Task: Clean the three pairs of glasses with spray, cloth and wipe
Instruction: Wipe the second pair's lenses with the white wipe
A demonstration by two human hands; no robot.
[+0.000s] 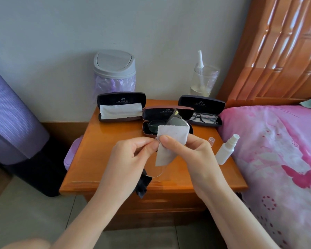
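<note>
Above the wooden nightstand (104,159) both hands hold one pair of glasses (176,120) wrapped in a grey cloth (171,139). My left hand (133,159) pinches the frame near the bridge, and one clear lens (157,171) hangs below. My right hand (192,155) pinches the cloth over the other lens. A second pair (155,124) lies in the open middle case (167,112). A third black-framed pair (205,118) lies in the open right case (201,105). The white spray bottle (224,151) lies at the table's right edge, its clear cap (211,140) beside it.
An open left case (120,105) holds a folded cloth. A dark cloth (144,184) lies at the front edge. A grey lidded bin (114,69) and a clear jar (204,79) stand at the back. A pink bed (276,159) borders the right; a purple pack (70,153) sits left.
</note>
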